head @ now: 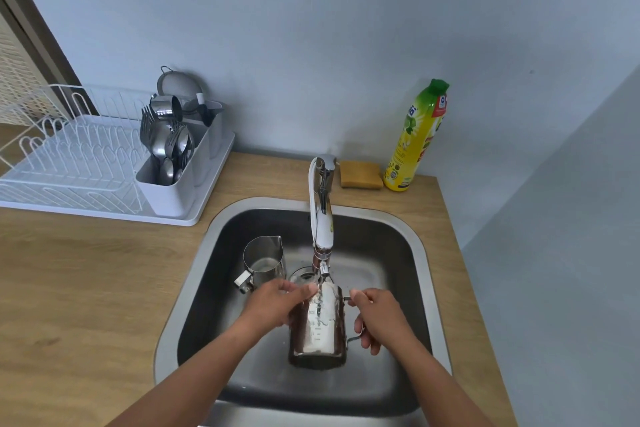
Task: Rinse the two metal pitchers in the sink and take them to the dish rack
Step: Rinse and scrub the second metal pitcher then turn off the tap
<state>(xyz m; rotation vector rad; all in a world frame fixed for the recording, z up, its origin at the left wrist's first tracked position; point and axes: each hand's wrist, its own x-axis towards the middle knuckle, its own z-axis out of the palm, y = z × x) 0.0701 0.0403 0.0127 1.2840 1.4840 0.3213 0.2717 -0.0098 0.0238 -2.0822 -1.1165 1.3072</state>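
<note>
Here, under the tap [322, 218], the right hand [379, 317] grips the handle of a pitcher [318, 326] while the left hand [277, 305] wraps its side; graduation marks show, unreadable. The second pitcher [264, 262] stands in the sink [401, 253] at ten o'clock. The bottle's [417, 139] label is illegible. The rack [69, 163] sits farther out at ten o'clock.

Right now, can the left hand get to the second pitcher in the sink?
Probably yes, once it lets go. The left hand is holding the pitcher under the tap; the second pitcher stands upright just beyond its fingers, with nothing between them in the sink.
</note>
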